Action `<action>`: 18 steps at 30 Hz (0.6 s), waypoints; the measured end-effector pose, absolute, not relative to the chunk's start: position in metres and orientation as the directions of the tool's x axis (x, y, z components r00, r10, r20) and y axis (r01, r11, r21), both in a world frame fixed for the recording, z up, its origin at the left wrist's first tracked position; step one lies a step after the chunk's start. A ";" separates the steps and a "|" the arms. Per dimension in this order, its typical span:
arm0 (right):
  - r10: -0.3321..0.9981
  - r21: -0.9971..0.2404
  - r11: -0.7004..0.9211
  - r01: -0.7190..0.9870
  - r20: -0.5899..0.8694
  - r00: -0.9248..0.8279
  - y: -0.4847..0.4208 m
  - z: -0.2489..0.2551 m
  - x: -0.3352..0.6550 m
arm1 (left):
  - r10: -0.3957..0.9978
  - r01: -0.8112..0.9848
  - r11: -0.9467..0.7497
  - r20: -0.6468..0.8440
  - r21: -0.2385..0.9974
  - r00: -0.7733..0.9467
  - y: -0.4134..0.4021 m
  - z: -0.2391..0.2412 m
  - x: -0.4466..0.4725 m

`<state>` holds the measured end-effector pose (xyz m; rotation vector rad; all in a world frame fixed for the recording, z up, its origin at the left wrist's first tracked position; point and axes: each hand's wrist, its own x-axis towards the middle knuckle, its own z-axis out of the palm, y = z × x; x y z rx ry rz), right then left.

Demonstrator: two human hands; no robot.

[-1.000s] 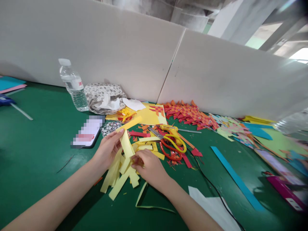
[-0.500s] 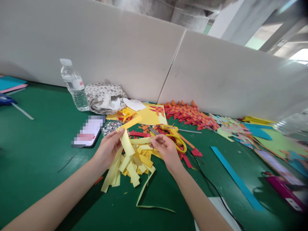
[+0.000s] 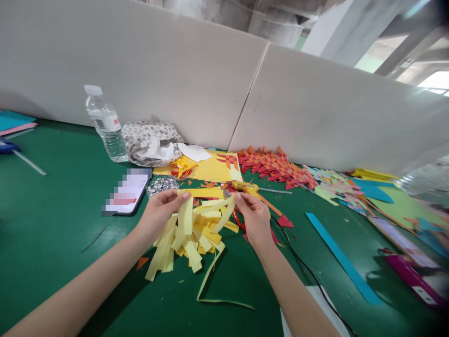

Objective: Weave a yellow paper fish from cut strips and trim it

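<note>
My left hand (image 3: 163, 206) is closed in a pinch on a darker yellow paper strip (image 3: 203, 192) that stretches level to the right, with a pale yellow strip (image 3: 185, 216) hanging at its fingertips. The thumb and fingers of my right hand (image 3: 254, 213) pinch the end of another pale yellow strip (image 3: 225, 216), which droops down toward the left. Below both hands lies a loose heap of yellow paper strips (image 3: 192, 250). Just behind my right hand is a yellow glue gun (image 3: 247, 188), and a red loop beside that hand is partly hidden.
A phone (image 3: 129, 192), a bag of small googly eyes (image 3: 161, 185) and a water bottle (image 3: 108, 126) stand left. Woven red-orange paper fish (image 3: 273, 166) are piled at the back. A blue strip (image 3: 342, 257), a black cable (image 3: 305, 264) and a magenta power bank (image 3: 412, 278) lie right.
The darker strip has swung from slanting upward to level. My right hand has moved slightly right and up, lifting a pale strip's end off the heap.
</note>
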<state>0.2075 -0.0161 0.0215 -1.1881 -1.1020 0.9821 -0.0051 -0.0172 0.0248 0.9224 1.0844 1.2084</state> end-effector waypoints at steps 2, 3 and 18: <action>0.970 -0.989 0.148 0.015 0.148 0.190 -0.017 0.022 0.208 | 0.994 -0.190 0.108 -0.107 0.976 0.018 -0.018 0.026 -0.005; 0.969 -0.986 0.163 0.035 0.167 0.182 -0.017 0.022 0.208 | 0.995 -0.167 0.099 -0.097 0.981 0.021 -0.019 0.026 -0.005; 0.931 -0.924 0.309 0.227 0.343 0.128 -0.021 0.026 0.205 | 0.992 -0.042 0.079 -0.075 0.996 0.097 -0.020 0.021 -0.003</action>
